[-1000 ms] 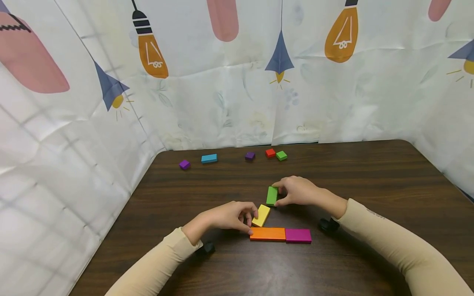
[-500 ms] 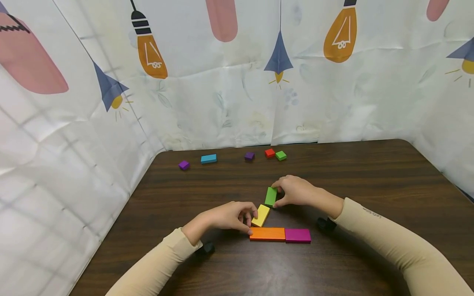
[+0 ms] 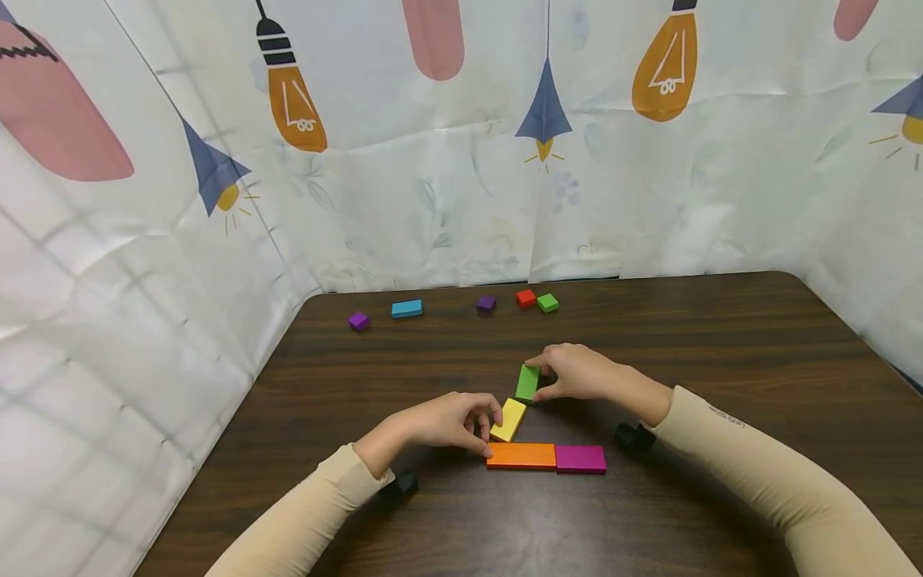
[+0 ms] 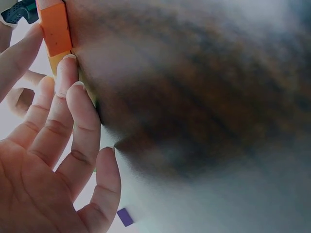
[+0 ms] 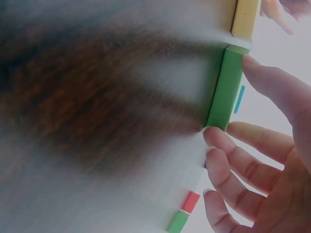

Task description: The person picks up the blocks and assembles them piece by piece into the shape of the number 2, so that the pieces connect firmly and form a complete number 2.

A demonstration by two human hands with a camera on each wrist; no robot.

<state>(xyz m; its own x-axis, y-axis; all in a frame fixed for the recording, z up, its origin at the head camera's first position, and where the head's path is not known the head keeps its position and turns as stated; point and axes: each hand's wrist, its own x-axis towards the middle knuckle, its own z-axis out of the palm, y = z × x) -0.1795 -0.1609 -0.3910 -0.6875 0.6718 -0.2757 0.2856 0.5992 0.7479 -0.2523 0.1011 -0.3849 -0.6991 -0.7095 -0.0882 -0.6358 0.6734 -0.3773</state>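
My right hand (image 3: 577,373) pinches a green block (image 3: 528,383) between thumb and fingers; in the right wrist view the thumb meets one end of the green block (image 5: 227,90) and fingertips the other. A yellow block (image 3: 509,421) lies slanted just below it. My left hand (image 3: 449,422) rests with its thumb at the left end of an orange block (image 3: 521,456) and its fingers at the yellow block. In the left wrist view, its fingers are bent near the orange block (image 4: 56,30). A magenta block (image 3: 580,459) adjoins the orange block's right end.
Along the back of the dark wooden table (image 3: 692,320) lie a purple block (image 3: 359,321), a blue block (image 3: 407,309), a dark purple block (image 3: 486,304), a red block (image 3: 526,298) and a small green block (image 3: 548,303). A patterned cloth (image 3: 461,200) hangs behind.
The green block in my right hand has shifted slightly left and tilted, its lower end now nearer the yellow block. My left hand has stayed in place.
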